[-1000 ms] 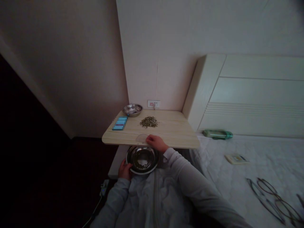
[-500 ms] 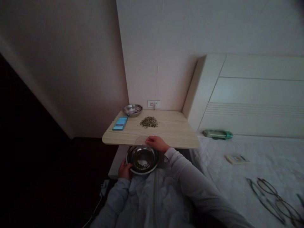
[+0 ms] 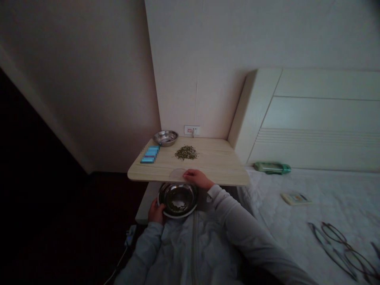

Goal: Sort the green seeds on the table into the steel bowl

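My left hand (image 3: 156, 212) grips the left rim of a steel bowl (image 3: 177, 200) held just below the front edge of a small wooden table (image 3: 216, 166). The bowl holds some small greenish grains. My right hand (image 3: 197, 178) rests at the table's front edge, fingers curled against a thin clear round piece (image 3: 177, 173) lying flat there. A pile of small greenish grains (image 3: 186, 152) sits in the middle of the table, apart from both hands.
A second steel bowl (image 3: 165, 137) and a blue packet (image 3: 150, 154) stand at the table's back left. A wall socket (image 3: 192, 130) is behind. To the right are a bed with a green bottle (image 3: 271, 168), a small booklet (image 3: 296, 198) and wire hangers (image 3: 341, 249).
The bowl and my left hand have barely shifted. My right hand stays at the table's front edge by the clear piece.
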Demonstrator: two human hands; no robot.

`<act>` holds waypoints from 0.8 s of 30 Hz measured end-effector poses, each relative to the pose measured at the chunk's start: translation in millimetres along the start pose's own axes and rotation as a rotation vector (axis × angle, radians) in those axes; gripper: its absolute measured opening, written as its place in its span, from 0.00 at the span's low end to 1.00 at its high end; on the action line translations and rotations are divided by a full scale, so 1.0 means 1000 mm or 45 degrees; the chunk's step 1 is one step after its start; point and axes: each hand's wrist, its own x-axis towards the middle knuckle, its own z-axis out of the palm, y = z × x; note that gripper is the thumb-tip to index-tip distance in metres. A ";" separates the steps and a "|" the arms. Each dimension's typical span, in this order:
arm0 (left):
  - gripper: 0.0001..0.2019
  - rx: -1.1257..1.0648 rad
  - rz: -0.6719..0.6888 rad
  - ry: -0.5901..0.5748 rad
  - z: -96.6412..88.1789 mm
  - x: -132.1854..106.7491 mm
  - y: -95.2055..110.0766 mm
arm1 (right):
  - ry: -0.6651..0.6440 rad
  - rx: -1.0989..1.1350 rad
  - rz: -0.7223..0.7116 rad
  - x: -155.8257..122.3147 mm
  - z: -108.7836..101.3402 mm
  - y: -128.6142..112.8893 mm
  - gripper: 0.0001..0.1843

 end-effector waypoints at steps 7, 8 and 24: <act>0.08 0.409 0.132 -0.061 0.000 0.000 0.007 | 0.363 0.549 0.087 0.003 -0.009 0.005 0.14; 0.09 0.446 0.109 -0.115 0.001 0.000 0.008 | 0.410 0.594 0.115 0.005 -0.011 0.009 0.14; 0.29 0.059 -0.337 -0.468 0.006 -0.020 0.012 | 0.830 -0.232 0.231 0.017 -0.048 0.045 0.15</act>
